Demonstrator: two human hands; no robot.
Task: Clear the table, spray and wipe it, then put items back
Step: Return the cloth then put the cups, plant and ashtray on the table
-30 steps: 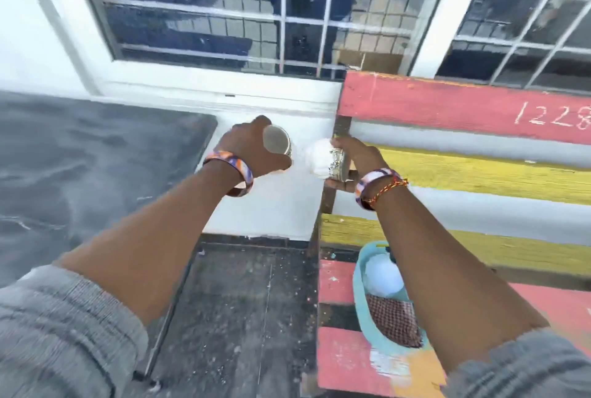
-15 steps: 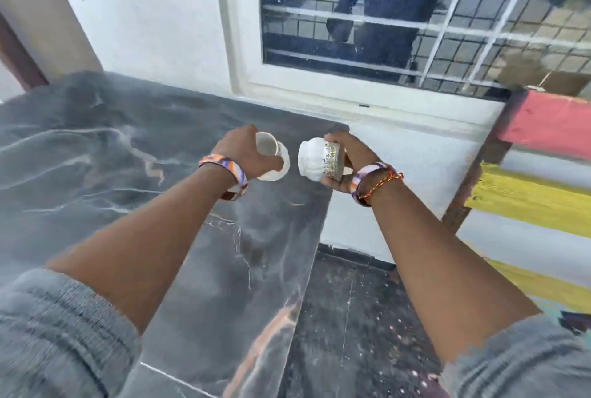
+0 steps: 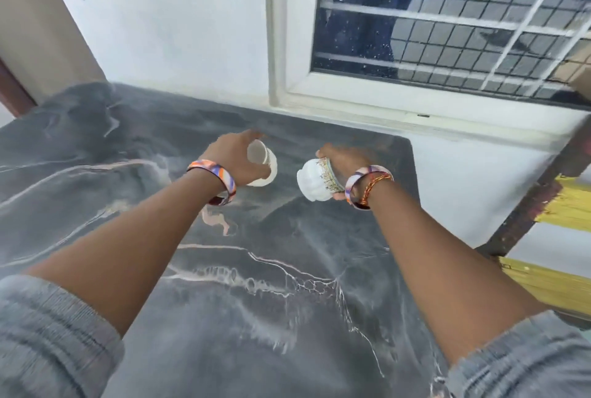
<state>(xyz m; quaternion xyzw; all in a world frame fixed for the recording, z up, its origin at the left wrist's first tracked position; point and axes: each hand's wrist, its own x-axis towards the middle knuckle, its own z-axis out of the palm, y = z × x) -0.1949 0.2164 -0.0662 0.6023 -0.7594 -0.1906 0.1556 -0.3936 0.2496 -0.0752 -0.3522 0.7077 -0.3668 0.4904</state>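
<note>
Two white cups, both in your hands above the dark marble table [image 3: 256,285], twd its far end near the wall. Your left hand [image 3: 233,158] is wrapped round the plain cup [image 3: 262,162], mouth tipped back twd you, fingers curled tight on its side. Your right hand [image 3: 343,159] clasps the ribbed cup [image 3: 315,180] w/ a gold-patterned rim, lying on its side, base pointing left. Cups near each other, not touching. Can't tell if either touches the tabletop. Striped bangles on both wrists, grey sleeves pushed up. Barred window [image 3: 447,30] behind; painted bench [image 3: 563,206] at right.
</note>
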